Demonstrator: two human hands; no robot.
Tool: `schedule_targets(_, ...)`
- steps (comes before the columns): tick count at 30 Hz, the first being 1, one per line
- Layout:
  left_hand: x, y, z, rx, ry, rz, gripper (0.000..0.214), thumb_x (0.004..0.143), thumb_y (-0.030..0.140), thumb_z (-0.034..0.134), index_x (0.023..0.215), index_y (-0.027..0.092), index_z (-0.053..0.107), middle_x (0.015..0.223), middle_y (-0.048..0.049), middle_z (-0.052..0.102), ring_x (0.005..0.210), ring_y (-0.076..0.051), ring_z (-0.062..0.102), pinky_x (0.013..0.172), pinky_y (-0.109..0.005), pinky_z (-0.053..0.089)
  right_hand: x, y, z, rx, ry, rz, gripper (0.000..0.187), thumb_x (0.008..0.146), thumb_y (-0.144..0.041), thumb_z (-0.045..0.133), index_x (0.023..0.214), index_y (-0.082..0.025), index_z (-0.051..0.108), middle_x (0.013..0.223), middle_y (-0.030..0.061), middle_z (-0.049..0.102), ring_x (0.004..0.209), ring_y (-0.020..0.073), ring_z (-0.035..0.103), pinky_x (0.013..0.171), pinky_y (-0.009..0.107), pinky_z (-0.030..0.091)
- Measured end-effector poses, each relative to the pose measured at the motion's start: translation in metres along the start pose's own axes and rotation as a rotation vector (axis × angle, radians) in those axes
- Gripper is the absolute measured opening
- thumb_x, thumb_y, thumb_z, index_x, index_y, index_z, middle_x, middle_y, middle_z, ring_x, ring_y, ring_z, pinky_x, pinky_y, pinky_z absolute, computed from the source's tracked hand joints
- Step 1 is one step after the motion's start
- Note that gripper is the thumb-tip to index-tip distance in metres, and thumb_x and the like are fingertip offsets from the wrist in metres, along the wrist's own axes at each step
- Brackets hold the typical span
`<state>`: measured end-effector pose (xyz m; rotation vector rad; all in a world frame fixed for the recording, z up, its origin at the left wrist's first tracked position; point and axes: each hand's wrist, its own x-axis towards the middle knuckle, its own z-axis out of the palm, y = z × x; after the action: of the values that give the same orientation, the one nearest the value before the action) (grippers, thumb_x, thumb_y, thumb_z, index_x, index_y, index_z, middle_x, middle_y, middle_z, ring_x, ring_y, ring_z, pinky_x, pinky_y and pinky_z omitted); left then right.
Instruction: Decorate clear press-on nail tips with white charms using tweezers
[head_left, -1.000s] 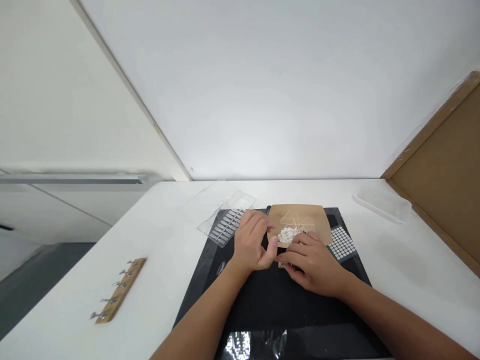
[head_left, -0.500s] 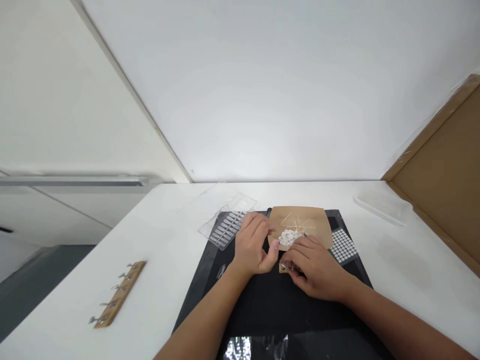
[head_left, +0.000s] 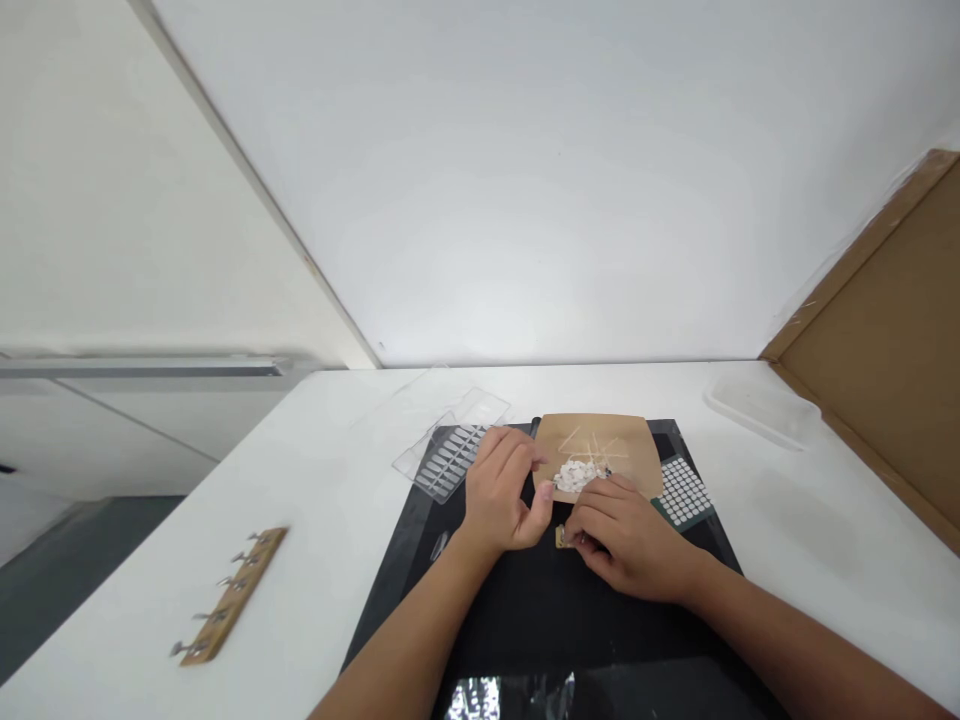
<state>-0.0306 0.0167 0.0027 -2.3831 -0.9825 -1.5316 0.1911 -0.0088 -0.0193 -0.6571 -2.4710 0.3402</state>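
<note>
My left hand (head_left: 504, 492) and my right hand (head_left: 624, 535) meet over a black mat (head_left: 540, 610), fingers curled. Between them, under my right fingertips, lies a small wooden piece with metal bits (head_left: 562, 537); most of it is hidden. My left thumb and fingers are pinched together near it, and what they hold is too small to make out. Just behind the hands lies a brown card (head_left: 600, 445) with a heap of small white pieces (head_left: 576, 474) and a few thin sticks on it.
A clear tray of nail tips (head_left: 448, 455) lies left of the card, a white-dotted sheet (head_left: 681, 491) to its right. A wooden strip with metal clips (head_left: 226, 596) rests on the white table at left. A clear lid (head_left: 761, 408) and a brown board (head_left: 885, 350) are at right.
Both hands have stayed together over the mat with small finger movements. The small wooden piece shows more under my right fingers than a second ago. The view has shifted slightly.
</note>
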Motion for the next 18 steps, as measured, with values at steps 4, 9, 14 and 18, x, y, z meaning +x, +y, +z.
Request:
schedule_targets(4, 0.0001, 0.0002, 0.0002, 0.0, 0.0, 0.003, 0.008, 0.09, 0.023, 0.049, 0.095, 0.021, 0.056, 0.076, -0.0052, 0.055, 0.077, -0.026, 0.053, 0.073, -0.042, 0.043, -0.0004, 0.001, 0.0003, 0.012, -0.005, -0.015, 0.017, 0.096, -0.006, 0.058, 0.102, -0.022, 0.06, 0.097, 0.0003, 0.07, 0.097, 0.0189, 0.059, 0.087, 0.035, 0.036)
schedule_targets(9, 0.0002, 0.0002, -0.0002, -0.004, -0.007, -0.003, 0.009, 0.089, 0.023, 0.049, 0.094, 0.02, 0.056, 0.076, -0.0049, 0.055, 0.077, -0.026, 0.054, 0.074, -0.042, 0.042, 0.0009, 0.0006, -0.0005, 0.014, 0.01, -0.04, 0.015, 0.097, -0.008, 0.058, 0.102, -0.022, 0.061, 0.096, 0.0003, 0.071, 0.095, 0.0187, 0.06, 0.085, 0.035, 0.036)
schedule_targets(14, -0.0001, 0.0005, -0.0005, -0.002, -0.004, -0.01, 0.008, 0.089, 0.023, 0.05, 0.094, 0.021, 0.056, 0.077, -0.0051, 0.056, 0.077, -0.026, 0.054, 0.074, -0.042, 0.042, 0.0018, -0.0005, -0.0022, 0.032, 0.016, -0.055, 0.014, 0.097, -0.01, 0.06, 0.101, -0.022, 0.062, 0.095, -0.0002, 0.072, 0.094, 0.018, 0.061, 0.085, 0.035, 0.037)
schedule_targets(18, -0.0016, -0.0002, -0.0003, 0.005, 0.007, -0.011, 0.009, 0.088, 0.023, 0.05, 0.095, 0.021, 0.056, 0.076, -0.0048, 0.056, 0.077, -0.025, 0.054, 0.074, -0.042, 0.043, 0.0027, -0.002, -0.0048, 0.025, 0.019, -0.091, 0.011, 0.097, -0.012, 0.061, 0.101, -0.022, 0.063, 0.096, 0.0005, 0.072, 0.093, 0.0181, 0.061, 0.085, 0.036, 0.038)
